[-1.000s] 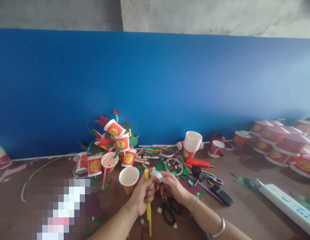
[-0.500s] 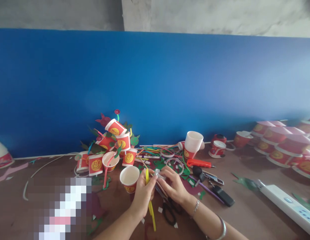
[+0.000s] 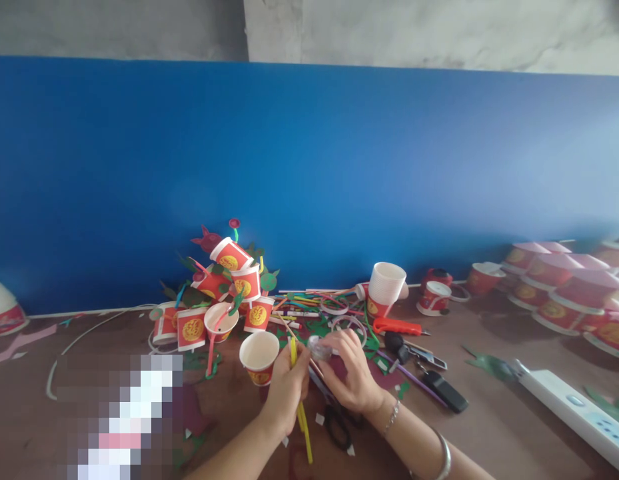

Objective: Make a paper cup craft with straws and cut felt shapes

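Observation:
My left hand (image 3: 285,397) is closed around yellow drinking straws (image 3: 306,441), which stick out above and below the fingers. In my right hand (image 3: 356,380), fingertips grip a small clear roll of tape (image 3: 316,347), just right of the straws. Any strip of tape between the hands is too fine to make out. A pair of scissors (image 3: 338,428) with black handles lies on the table below my right hand, its blades partly covered. Just left of my left hand stands an open red-and-white paper cup (image 3: 260,352).
A figure of joined paper cups (image 3: 245,284) stands back left. Farther right are stacked cups (image 3: 387,283), an orange-red cutter (image 3: 398,327), keys with a black fob (image 3: 445,391) and a white power strip (image 3: 576,410). Loose straws (image 3: 302,303) and green paper scraps lie behind my hands.
My right hand has moved slightly right with the tape roll, away from the straws, and more of the roll shows. My left hand keeps the straws almost in place.

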{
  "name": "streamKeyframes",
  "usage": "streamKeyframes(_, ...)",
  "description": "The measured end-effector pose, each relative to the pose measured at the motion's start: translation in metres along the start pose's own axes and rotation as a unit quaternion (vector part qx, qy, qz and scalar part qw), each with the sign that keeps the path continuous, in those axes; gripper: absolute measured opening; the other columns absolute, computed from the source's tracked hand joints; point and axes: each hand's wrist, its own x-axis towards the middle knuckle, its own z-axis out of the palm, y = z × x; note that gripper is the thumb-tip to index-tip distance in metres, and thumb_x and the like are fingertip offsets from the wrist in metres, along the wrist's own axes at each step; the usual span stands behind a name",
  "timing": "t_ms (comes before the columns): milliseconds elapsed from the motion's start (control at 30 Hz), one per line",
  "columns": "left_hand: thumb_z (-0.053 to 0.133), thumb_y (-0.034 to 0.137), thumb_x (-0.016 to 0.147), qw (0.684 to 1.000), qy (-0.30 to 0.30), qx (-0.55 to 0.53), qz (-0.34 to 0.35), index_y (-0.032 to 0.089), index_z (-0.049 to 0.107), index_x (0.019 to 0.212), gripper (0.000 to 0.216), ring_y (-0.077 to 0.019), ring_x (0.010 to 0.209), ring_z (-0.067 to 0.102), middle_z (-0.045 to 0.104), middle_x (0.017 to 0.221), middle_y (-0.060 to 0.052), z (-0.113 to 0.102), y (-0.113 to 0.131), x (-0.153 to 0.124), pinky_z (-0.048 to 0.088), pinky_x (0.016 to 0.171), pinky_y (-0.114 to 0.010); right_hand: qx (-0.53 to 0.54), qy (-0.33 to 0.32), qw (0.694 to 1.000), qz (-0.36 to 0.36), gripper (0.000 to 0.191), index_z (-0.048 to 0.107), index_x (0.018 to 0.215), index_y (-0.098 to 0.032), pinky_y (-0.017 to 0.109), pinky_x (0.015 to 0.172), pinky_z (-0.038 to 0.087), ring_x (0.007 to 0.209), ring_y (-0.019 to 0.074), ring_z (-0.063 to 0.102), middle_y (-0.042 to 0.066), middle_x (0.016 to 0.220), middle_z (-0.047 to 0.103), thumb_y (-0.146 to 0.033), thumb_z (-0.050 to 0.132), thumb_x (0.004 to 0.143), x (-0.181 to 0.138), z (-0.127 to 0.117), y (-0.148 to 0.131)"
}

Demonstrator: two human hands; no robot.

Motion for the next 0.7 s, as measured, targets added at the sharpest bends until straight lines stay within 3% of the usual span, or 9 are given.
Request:
streamKeyframes(67, 0.068, 0.060, 0.067, 1.000, -0.009, 0.000, 0.000, 0.023, 0.036, 0.075, 0.050, -0.0027, 0.038, 0.015, 0.021, 0.047, 0.014, -0.001, -0.001, 0.001, 0.009, 0.036, -0.015, -0.012, -0.029, 0.999, -0.008, 0.031, 0.051, 0.112, -0.020, 0.042, 0.084, 0.037, 0.085, 0.0226, 0.054, 0.007, 0.094, 0.063, -0.016, 0.051, 0.082, -0.001, -0.001, -0.002)
streamKeyframes(233, 0.070, 0.060, 0.064, 1.000, -0.005, 0.002, 0.014, 0.023, 0.036, 0.074, 0.052, -0.0027, 0.038, 0.016, 0.021, 0.047, 0.014, -0.001, -0.001, 0.001, 0.010, 0.037, -0.016, -0.036, -0.049, 0.996, 0.065, 0.030, 0.054, 0.115, -0.022, 0.039, 0.080, 0.035, 0.084, 0.0233, 0.056, 0.006, 0.087, 0.065, -0.022, 0.052, 0.084, 0.001, 0.004, 0.000)
streamKeyframes(433, 0.070, 0.057, 0.067, 1.000, -0.006, 0.005, 0.018, 0.023, 0.038, 0.076, 0.047, -0.0027, 0.036, 0.015, 0.019, 0.046, 0.015, -0.002, -0.002, 0.002, 0.008, 0.036, -0.016, -0.024, -0.067, 0.992, 0.104, 0.016, 0.065, 0.095, -0.021, 0.036, 0.075, 0.033, 0.072, 0.0189, 0.054, 0.004, 0.075, 0.061, -0.027, 0.055, 0.085, 0.007, 0.004, 0.005)
streamKeyframes(600, 0.071, 0.055, 0.067, 1.000, -0.015, 0.007, 0.007, 0.022, 0.043, 0.078, 0.045, -0.0027, 0.037, 0.016, 0.022, 0.046, 0.014, -0.002, -0.001, 0.003, 0.009, 0.036, -0.016, 0.049, -0.030, 0.989, 0.140, 0.016, 0.066, 0.080, -0.021, 0.036, 0.076, 0.034, 0.073, 0.0190, 0.053, 0.003, 0.073, 0.061, -0.026, 0.052, 0.086, 0.006, 0.006, 0.009)
streamKeyframes(700, 0.069, 0.057, 0.067, 0.999, -0.030, -0.019, -0.009, 0.021, 0.047, 0.091, 0.049, -0.0027, 0.039, 0.013, 0.024, 0.048, 0.014, -0.002, 0.000, 0.001, 0.008, 0.037, -0.016, 0.083, 0.012, 0.981, 0.177, 0.015, 0.066, 0.078, -0.022, 0.037, 0.077, 0.035, 0.075, 0.0205, 0.052, 0.003, 0.070, 0.060, -0.028, 0.054, 0.085, 0.005, 0.009, 0.014)
